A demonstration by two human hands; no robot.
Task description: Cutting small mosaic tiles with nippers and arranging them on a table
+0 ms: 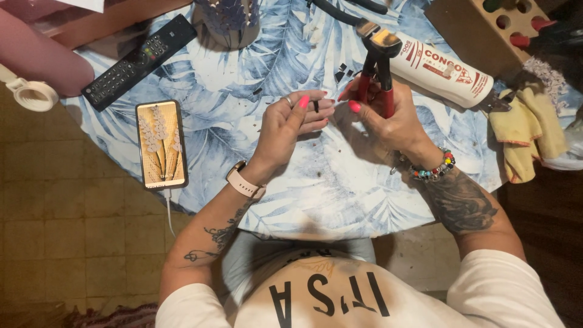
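Note:
My left hand (291, 121) is over the leaf-patterned tablecloth (243, 121), its fingers pinched on a small dark piece (316, 106). It wears a ring and a pale pink watch on the wrist. My right hand (385, 118) grips a pair of pliers with red handles (378, 73), jaws pointing away from me, while its fingertips meet the left hand's fingers at the small piece. A beaded bracelet sits on the right wrist.
A phone (161, 144) with a lit screen lies at the left on a cable, and a black remote (139, 61) lies beyond it. A white tube (443, 73), yellow cloth (528, 130), wooden block with holes (486, 27) and patterned pot (228, 21) ring the table's far side.

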